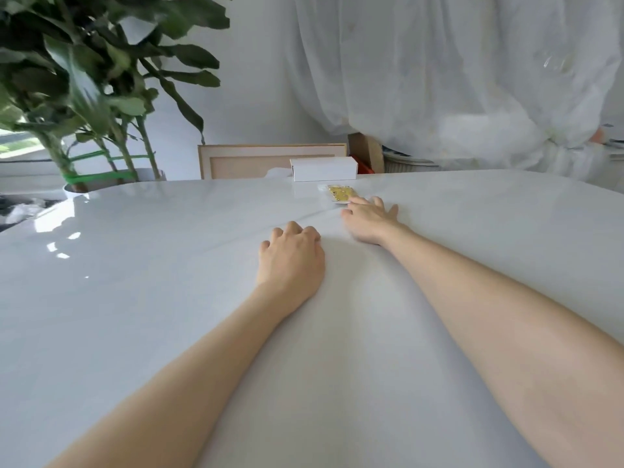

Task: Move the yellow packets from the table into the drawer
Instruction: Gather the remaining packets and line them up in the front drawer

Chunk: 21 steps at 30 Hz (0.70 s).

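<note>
A glossy white counter (169,265) holds a yellow packet (341,193) patterned with small dark rings and a plain white box (324,168). Behind are a dark green leafy plant (101,79), a pale wood frame (270,157) and sheer white curtains (456,79).

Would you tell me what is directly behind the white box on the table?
Behind the white box a framed panel leans against the wall; its right part is hidden by the box.

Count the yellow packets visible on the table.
1 visible: a yellow packet lying flat on the white table, between the white box and the right hand fingertips. It could be a stack; more may be hidden.
</note>
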Available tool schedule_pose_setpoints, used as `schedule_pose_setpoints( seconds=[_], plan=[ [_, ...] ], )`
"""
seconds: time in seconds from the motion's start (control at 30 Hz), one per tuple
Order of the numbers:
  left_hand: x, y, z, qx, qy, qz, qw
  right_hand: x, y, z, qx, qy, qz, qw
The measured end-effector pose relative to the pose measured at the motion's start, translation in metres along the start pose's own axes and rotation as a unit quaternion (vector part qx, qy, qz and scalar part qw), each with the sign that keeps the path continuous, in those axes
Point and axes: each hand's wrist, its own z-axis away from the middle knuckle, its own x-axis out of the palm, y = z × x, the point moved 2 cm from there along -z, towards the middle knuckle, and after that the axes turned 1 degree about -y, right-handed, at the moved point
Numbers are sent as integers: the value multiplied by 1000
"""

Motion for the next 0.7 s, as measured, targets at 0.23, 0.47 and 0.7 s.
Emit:
schedule_pose_setpoints(
  seconds=[0.23, 0.47, 0.7],
  plan=[
    [-9, -3, 10, -36, 28, 114, 992, -2, -3, 42, -26, 35, -8, 999],
    [-38, -3, 61, -114, 63, 244, 961, -7, -9, 129, -81, 50, -16, 995],
    [-71, -1, 128, -122, 21, 297, 947, -11, -18, 225, -118, 108, -150, 976]
  ],
)
